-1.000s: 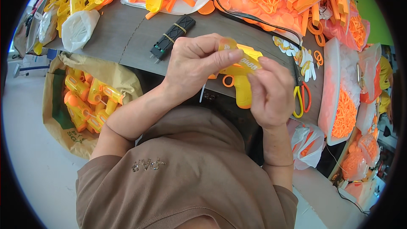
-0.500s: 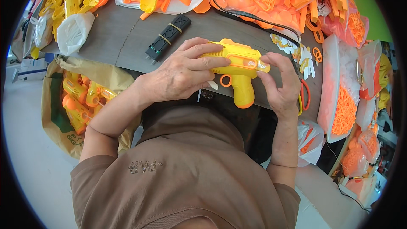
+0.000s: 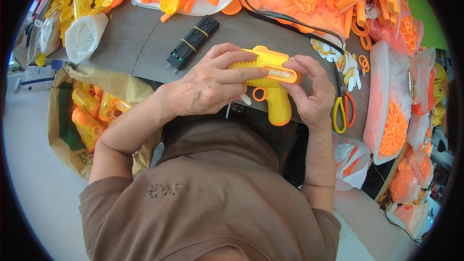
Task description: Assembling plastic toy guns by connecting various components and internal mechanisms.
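A yellow toy gun (image 3: 278,106) with an orange trigger is held sideways over the near table edge, its grip pointing toward me. My left hand (image 3: 208,84) is closed around its left end, fingers lying over the top and side. An oval orange label (image 3: 282,74) with white lettering lies on the gun's side, against its right end. My right hand (image 3: 314,89) grips that end, fingertips above the label and thumb below it. Past my left hand, a black battery box (image 3: 193,42) bound with rubber bands lies on the table.
Scissors (image 3: 342,113) with yellow and red handles lie right of my right hand, near white label pieces (image 3: 350,70). Orange parts (image 3: 290,0) are heaped along the back. A white tub (image 3: 377,135) stands at right. At left, a paper bag (image 3: 128,84) holds several toy guns.
The label, held tilted at the gun's right end before, now lies along its side. My right hand has moved left and slightly down onto the gun, uncovering the scissors.
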Demonstrator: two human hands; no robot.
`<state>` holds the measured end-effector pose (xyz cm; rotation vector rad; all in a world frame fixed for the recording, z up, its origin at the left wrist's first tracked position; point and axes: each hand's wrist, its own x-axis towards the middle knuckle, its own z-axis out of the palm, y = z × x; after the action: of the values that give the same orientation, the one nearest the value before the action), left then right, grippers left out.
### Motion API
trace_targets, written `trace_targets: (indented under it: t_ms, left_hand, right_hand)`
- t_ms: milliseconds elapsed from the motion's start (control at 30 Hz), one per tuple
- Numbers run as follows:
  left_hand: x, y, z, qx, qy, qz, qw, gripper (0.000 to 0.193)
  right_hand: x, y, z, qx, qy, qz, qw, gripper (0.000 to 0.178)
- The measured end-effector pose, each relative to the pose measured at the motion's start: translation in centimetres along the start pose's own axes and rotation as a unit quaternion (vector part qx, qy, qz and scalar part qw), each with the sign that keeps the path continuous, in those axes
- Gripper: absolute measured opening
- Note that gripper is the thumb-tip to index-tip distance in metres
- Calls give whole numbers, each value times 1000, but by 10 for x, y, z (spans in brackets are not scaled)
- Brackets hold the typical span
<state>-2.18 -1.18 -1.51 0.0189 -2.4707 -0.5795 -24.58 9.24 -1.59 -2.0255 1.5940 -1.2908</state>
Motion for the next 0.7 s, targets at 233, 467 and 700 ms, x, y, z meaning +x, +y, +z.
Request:
trace_targets:
  t_ms: [233, 467, 700]
  left_hand:
    - [-2, -3, 3, 16, -6, 12, 1000, 16]
    - [0, -1, 3, 33, -12, 13, 999, 15]
    - [1, -2, 2, 38, -28, 10, 999, 16]
  right_hand:
    - [2, -2, -3, 9, -14, 8, 1000, 50]
    - [0, 4, -3, 73, -25, 32, 997, 51]
    - [0, 5, -1, 46, -26, 32, 998, 51]
